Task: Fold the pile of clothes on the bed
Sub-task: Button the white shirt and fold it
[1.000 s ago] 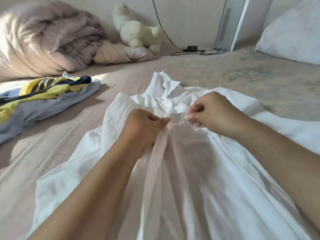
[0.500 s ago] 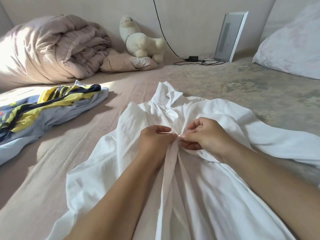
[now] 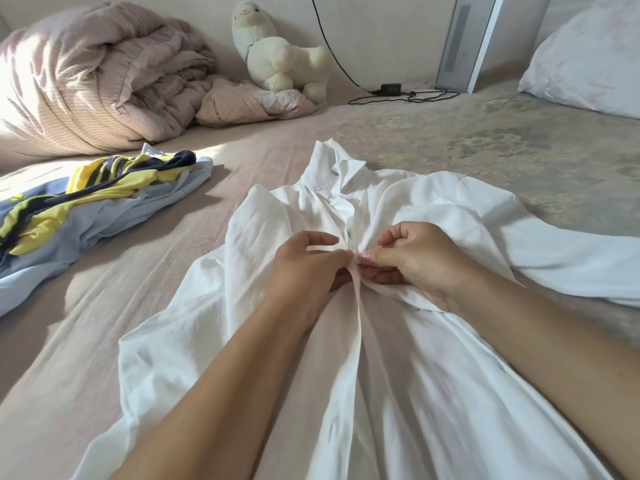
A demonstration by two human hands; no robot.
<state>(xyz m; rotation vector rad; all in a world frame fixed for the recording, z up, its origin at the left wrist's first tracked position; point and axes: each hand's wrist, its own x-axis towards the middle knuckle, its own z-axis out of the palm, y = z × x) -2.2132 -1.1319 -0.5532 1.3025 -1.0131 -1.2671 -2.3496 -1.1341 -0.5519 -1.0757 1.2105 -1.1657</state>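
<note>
While the white shirt (image 3: pixel 398 358) lies spread out on the bed (image 3: pixel 450 147), collar end away from the person and hem toward the bottom edge of the head view, both hands meet at its front opening, below the collar. Coming in from the lower left, the left hand (image 3: pixel 308 268) has its fingers curled and pinches the edge of the left front panel between thumb and fingertips. Reaching in from the lower right, the right hand (image 3: pixel 412 258) pinches the facing edge of the right panel, its fingers bent round a fold of cloth. Their fingertips are touching or all but touching at the centre strip, which runs down from them as a raised ridge toward the hem. One sleeve of the shirt trails off to the right. Well apart to the left lies a heap of clothes (image 3: pixel 86 206) in yellow, dark blue and grey. Farther back, against the wall, sit a rolled pink quilt (image 3: pixel 100 71), a cream plush toy (image 3: pixel 280 53) and a black cable (image 3: pixel 398 93), and at the far right, a pale pillow (image 3: pixel 588 57).
</note>
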